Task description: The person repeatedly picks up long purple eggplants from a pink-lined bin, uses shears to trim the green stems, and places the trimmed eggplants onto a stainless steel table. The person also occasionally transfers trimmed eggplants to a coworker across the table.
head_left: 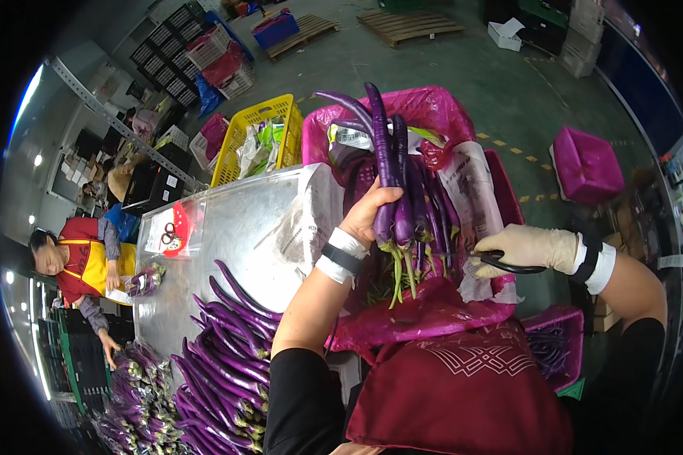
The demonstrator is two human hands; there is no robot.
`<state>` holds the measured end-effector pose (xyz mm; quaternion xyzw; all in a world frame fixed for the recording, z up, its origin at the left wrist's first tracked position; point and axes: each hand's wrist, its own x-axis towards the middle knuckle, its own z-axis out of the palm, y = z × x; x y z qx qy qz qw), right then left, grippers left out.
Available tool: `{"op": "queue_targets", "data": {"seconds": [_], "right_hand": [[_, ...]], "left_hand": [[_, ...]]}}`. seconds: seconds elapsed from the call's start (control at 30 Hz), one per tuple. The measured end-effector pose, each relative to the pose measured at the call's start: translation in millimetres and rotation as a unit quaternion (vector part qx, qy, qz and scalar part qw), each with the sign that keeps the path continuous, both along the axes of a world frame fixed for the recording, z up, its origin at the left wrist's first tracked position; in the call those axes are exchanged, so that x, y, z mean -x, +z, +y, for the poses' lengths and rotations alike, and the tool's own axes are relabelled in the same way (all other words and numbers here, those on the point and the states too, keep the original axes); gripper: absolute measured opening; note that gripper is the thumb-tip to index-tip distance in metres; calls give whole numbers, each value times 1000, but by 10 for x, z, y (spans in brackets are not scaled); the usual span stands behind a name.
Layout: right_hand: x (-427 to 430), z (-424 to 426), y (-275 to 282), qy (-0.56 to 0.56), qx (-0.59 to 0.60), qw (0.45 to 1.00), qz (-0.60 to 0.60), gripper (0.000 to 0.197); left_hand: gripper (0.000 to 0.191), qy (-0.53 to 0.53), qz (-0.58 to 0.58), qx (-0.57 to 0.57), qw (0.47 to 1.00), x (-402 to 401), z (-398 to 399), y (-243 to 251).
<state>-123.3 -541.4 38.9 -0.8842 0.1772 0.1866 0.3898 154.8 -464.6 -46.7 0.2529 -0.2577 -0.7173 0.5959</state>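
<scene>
In my bare left hand [373, 210] is a bunch of long purple eggplants [384, 153], their green stems hanging towards me. They are above a crate lined with pink plastic [438, 102], where more eggplants [444, 210] and cut stem bits lie. My gloved right hand [521, 247] grips black-handled scissors [498, 259] to the right of the stems; the blades are hard to make out. A printed paper sheet [469, 182] drapes over the crate's right side. To the left, a heap of eggplants [222, 364] covers part of the metal table [233, 222].
Bagged eggplants [142, 392] are piled on the table's far left, where a person in a yellow apron [99, 261] reaches towards them. Another pair of scissors [169, 232] lies on a red-and-white sheet. A yellow crate [256, 136] stands beyond the table; a pink-covered crate [589, 165] sits on the floor.
</scene>
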Motion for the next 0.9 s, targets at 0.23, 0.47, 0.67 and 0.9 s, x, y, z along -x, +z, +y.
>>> {"op": "queue_targets", "data": {"seconds": [0.23, 0.47, 0.67, 0.9], "right_hand": [[-90, 35, -199, -75, -235, 969, 2, 27], [-32, 36, -164, -89, -258, 962, 4, 22], [-101, 32, -152, -116, -287, 950, 34, 22], [-40, -11, -131, -26, 19, 999, -41, 37]], "left_hand": [[63, -30, 75, 5, 997, 39, -55, -17], [65, -14, 63, 6, 998, 80, -71, -23], [55, -37, 128, -19, 991, 139, -120, -73], [65, 66, -58, -12, 996, 112, -212, -83]]}}
